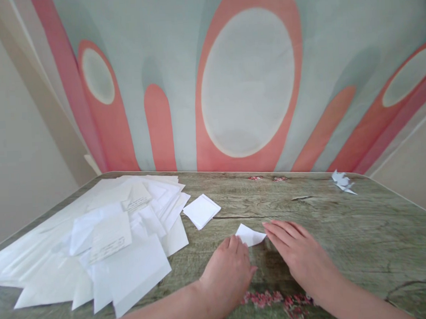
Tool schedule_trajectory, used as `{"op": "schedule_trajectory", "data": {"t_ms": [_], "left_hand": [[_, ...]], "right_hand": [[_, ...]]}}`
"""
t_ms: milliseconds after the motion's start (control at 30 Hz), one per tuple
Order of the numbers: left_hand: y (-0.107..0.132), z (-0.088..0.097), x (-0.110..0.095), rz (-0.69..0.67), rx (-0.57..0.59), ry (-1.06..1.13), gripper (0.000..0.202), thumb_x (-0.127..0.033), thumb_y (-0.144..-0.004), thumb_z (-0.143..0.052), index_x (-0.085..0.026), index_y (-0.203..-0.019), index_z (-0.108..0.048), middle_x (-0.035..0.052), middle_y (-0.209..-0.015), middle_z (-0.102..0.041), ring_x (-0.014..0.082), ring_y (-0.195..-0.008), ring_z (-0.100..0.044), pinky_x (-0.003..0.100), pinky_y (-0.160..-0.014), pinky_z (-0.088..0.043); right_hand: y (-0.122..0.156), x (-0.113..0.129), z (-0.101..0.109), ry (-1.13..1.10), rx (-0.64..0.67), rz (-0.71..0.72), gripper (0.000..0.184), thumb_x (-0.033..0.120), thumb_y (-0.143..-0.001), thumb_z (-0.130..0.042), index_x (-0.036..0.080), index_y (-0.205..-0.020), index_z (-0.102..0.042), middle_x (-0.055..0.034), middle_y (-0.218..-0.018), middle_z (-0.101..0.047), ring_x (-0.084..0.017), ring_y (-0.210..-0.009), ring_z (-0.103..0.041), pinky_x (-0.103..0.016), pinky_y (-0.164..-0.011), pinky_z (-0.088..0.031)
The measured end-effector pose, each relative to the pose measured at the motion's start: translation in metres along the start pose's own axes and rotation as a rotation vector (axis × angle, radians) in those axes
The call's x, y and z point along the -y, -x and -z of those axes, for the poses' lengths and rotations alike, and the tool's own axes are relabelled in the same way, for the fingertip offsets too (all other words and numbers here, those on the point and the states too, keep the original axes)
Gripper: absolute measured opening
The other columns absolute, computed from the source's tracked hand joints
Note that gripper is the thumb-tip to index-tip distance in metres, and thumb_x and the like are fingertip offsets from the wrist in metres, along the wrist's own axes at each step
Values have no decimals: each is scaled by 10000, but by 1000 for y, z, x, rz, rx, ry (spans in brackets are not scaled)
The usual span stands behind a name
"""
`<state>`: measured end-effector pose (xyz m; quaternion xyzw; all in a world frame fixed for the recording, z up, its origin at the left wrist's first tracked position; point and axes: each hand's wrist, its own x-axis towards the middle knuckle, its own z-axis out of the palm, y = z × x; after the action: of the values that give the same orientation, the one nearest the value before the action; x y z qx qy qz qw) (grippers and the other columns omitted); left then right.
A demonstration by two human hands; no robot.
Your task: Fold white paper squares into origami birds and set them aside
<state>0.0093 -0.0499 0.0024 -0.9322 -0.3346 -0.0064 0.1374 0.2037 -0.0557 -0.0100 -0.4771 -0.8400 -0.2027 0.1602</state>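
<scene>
A small piece of white paper (250, 235) with a raised fold lies on the wooden table (346, 247) between my hands. My left hand (228, 266) has its fingers curled and closed over the paper's left corner. Along the right tip of that paper, my right hand (298, 252) lies with fingers stretched out and side by side, the fingertips touching it. The right thumb is hidden below the palm. A little farther off to the left lies a small stack of square white paper (202, 211).
On the left spreads a large heap of loose white sheets (140, 268), some with writing. Small folded paper figures (342, 181) sit at the far right, near the back edge. A wall hanging (182, 108) in coral and grey-green rises behind the table.
</scene>
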Motion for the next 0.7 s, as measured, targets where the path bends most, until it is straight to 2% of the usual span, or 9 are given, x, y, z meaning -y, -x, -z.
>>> {"op": "schedule_trajectory", "data": {"t_ms": [100,233,367,567,700], "left_hand": [[0,-2,0,4,8,4,376,-349,-881,-434,-59,-1034,-618,180,-1053,-623,287,-989,-545,362,-755,-430],[0,-4,-1,14,4,-1,409,-347,-884,-426,-30,-1083,-588,189,-1056,-617,289,-1006,-533,373,-782,-423],[1,-2,-2,36,13,-6,428,-355,-878,-437,-24,-1115,-571,187,-1065,-614,280,-986,-542,367,-781,-425],[-1,3,-2,53,43,7,444,-370,-874,-448,-38,-1150,-552,167,-1069,-614,267,-1003,-528,371,-818,-413],[1,8,-3,94,102,-34,391,-371,-860,-472,-68,-1057,-622,166,-1044,-610,263,-1002,-515,369,-828,-402]], "right_hand": [[-2,1,4,5,-8,-30,381,29,-809,-367,133,-1090,-601,-71,-1189,-590,-229,-1070,-495,-400,-916,-379],[-3,9,2,-45,62,79,414,35,-812,-376,153,-1172,-544,-39,-1263,-533,-230,-1137,-439,-391,-924,-388],[-1,15,-10,-106,127,122,375,76,-828,-430,191,-1169,-535,-12,-1256,-533,-222,-1167,-414,-380,-927,-398],[1,17,-19,-134,49,152,297,145,-854,-471,190,-1136,-555,-37,-1164,-594,-203,-1132,-451,-360,-918,-403],[2,18,-19,-130,7,148,300,132,-851,-446,178,-1120,-570,-32,-1153,-603,-213,-1098,-474,-355,-897,-416]]}}
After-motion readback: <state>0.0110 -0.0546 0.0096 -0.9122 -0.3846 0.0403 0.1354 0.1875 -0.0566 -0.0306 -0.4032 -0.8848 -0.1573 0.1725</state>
